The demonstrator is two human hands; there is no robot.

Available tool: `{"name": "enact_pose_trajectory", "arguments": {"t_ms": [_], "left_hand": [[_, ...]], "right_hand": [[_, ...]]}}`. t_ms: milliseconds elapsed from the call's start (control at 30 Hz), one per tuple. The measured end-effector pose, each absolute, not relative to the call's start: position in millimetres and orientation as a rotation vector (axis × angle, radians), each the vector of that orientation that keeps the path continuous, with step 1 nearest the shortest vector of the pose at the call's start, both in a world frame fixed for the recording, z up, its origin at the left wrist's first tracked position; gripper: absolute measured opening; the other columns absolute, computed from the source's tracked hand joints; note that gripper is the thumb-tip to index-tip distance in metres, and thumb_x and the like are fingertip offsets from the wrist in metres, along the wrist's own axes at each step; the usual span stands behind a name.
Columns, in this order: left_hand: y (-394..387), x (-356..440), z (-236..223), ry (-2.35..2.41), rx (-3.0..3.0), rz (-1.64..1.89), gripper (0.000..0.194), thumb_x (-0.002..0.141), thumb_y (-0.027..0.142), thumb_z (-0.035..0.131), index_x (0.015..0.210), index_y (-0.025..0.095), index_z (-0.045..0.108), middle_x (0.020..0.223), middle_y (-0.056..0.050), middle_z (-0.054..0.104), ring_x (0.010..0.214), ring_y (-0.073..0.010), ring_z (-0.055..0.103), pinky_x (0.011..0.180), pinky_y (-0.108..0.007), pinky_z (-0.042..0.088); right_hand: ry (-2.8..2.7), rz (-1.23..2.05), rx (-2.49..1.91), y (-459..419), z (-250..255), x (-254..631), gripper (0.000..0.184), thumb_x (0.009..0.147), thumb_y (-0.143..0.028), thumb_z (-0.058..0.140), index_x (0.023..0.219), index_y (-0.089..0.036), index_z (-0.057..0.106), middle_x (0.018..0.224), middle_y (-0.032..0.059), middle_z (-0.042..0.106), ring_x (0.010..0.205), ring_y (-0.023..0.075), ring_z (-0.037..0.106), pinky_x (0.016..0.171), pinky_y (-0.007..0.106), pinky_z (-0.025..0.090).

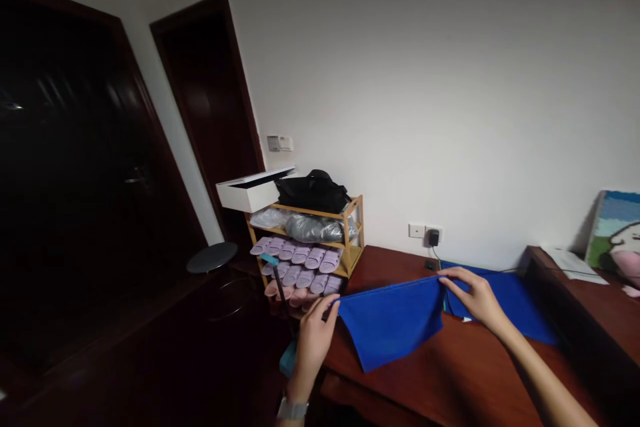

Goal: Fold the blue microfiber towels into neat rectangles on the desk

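Observation:
A blue cloth (pixel 395 323) hangs stretched between my two hands, over the left part of the reddish-brown table. My left hand (pixel 316 333) pinches its left top corner, and a watch or band circles that wrist. At the opposite top corner, my right hand (pixel 473 297) grips the fabric between thumb and fingers. The cloth's lower edge droops freely, its left lower corner hanging lowest. Behind my right hand, more blue fabric (pixel 520 310) lies flat on the table.
Left of the table stands a wooden rack (pixel 354 257) with lilac and pink slippers, a black bag (pixel 315 192) and a white box (pixel 249 197). A charger (pixel 433 237) sits in the wall socket. A round stool (pixel 212 257) stands near the doors. A painted picture (pixel 616 230) leans at right.

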State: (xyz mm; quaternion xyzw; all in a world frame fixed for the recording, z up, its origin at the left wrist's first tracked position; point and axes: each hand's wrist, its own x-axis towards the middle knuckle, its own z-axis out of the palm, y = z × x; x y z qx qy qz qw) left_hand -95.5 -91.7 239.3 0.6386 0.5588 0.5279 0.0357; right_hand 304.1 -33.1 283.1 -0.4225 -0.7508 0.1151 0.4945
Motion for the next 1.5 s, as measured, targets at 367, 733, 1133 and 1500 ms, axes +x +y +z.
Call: {"name": "enact_pose_trajectory", "arguments": {"t_ms": [367, 733, 1133, 1500], "left_hand": [[-70.2, -68.6, 295.6, 1.397, 1.839, 1.617, 0.028, 0.089, 0.047, 0.066, 0.1, 0.024, 0.079, 0.104, -0.007, 0.082, 0.1, -0.0263, 0.076, 0.091, -0.04, 0.061], [-76.0, -58.4, 302.3, 1.193, 1.636, 1.648, 0.037, 0.083, 0.051, 0.072, 0.103, 0.02, 0.072, 0.104, -0.009, 0.079, 0.099, -0.0252, 0.075, 0.089, -0.038, 0.061], [-87.3, -45.4, 301.9, 1.226, 1.738, 1.744, 0.025, 0.093, 0.048, 0.064, 0.099, 0.023, 0.063, 0.094, -0.003, 0.071, 0.09, -0.0191, 0.07, 0.082, -0.03, 0.058], [-92.6, -42.8, 297.8, 1.215, 1.753, 1.69, 0.026, 0.093, 0.046, 0.065, 0.104, 0.023, 0.067, 0.1, -0.006, 0.074, 0.095, -0.0206, 0.072, 0.087, -0.031, 0.058]], "right_hand": [[-1.55, 0.496, -1.142, -83.9, 303.4, 333.1, 0.047, 0.081, -0.068, 0.069, 0.095, -0.025, 0.08, 0.102, 0.0078, 0.08, 0.097, 0.0272, 0.074, 0.087, 0.039, 0.061], [-1.656, 0.468, -1.109, -107.2, 295.8, 344.5, 0.055, 0.086, -0.076, 0.056, 0.081, -0.028, 0.082, 0.102, 0.0108, 0.074, 0.101, 0.0254, 0.069, 0.088, 0.037, 0.057], [-1.593, 0.381, -1.132, -133.3, 293.0, 349.7, 0.04, 0.086, -0.065, 0.066, 0.093, -0.029, 0.083, 0.099, 0.0095, 0.076, 0.097, 0.0241, 0.071, 0.086, 0.033, 0.06], [-1.584, 0.329, -1.115, -138.0, 290.7, 357.0, 0.034, 0.084, -0.061, 0.071, 0.09, -0.029, 0.082, 0.097, 0.007, 0.077, 0.094, 0.0233, 0.073, 0.085, 0.03, 0.062]]}}
